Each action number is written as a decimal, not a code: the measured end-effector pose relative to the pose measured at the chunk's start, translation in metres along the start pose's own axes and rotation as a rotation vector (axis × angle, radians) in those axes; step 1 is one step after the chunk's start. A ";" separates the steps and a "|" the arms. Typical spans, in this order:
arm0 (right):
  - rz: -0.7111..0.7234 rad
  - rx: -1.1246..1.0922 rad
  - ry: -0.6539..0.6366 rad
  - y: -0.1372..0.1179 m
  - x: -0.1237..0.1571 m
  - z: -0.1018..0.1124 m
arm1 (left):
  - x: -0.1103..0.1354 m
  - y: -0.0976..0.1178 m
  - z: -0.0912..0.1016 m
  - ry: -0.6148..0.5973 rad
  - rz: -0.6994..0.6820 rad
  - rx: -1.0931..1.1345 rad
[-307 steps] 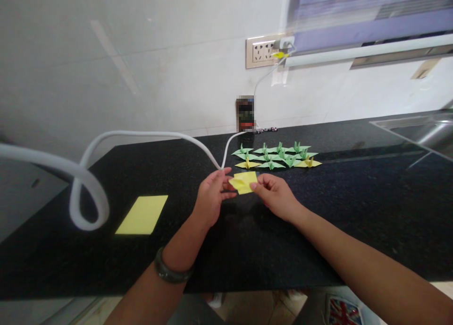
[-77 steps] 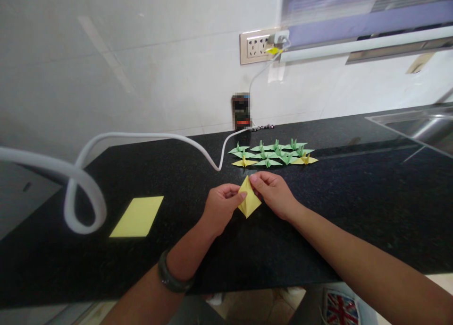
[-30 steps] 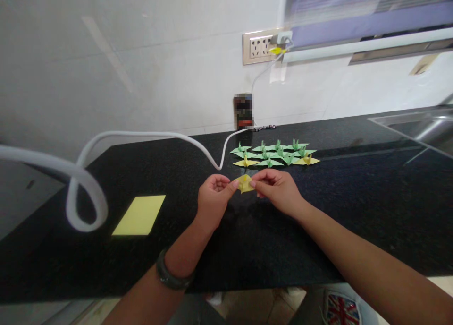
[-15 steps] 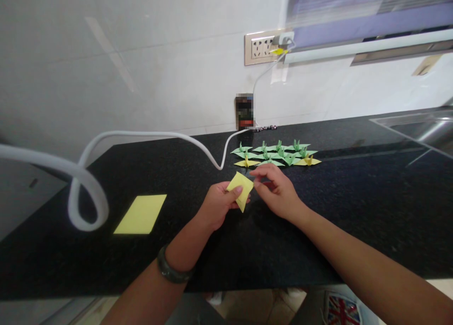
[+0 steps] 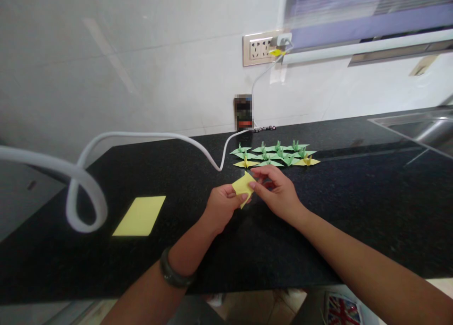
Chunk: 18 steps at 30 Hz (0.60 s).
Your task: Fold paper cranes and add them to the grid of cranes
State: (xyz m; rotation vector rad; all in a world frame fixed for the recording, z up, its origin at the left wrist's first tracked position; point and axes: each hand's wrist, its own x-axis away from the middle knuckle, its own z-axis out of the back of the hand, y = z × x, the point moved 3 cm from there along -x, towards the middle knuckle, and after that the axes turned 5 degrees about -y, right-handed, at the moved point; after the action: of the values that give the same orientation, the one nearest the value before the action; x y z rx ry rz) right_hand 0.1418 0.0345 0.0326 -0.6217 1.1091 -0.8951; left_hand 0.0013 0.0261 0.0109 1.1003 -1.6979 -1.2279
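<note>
A small folded yellow paper is held just above the black counter between both hands. My left hand pinches its lower left side with thumb and fingers closed. My right hand pinches its right edge with thumb and forefinger. Behind the hands, several finished green and yellow paper cranes lie in rows on the counter.
A flat yellow paper sheet lies on the counter at the left. A thick white cable loops over the left side toward a small device against the wall. A wall socket sits above. A metal sink is at the far right.
Half a second ago only my left hand held the paper, with the right hand just off it. Now the right fingers pinch its edge again and the paper sits slightly lower.
</note>
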 end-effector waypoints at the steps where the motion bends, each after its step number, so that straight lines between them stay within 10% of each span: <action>1: 0.055 0.034 -0.013 -0.003 0.000 0.000 | -0.001 0.000 0.001 0.015 -0.019 -0.024; 18: 0.291 0.277 -0.171 -0.005 0.001 -0.005 | -0.001 0.002 0.000 0.021 -0.084 -0.083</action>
State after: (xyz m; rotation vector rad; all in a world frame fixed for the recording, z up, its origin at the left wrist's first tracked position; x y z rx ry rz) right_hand 0.1357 0.0309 0.0340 -0.2916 0.8744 -0.7123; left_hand 0.0014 0.0275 0.0131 1.1404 -1.5851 -1.3225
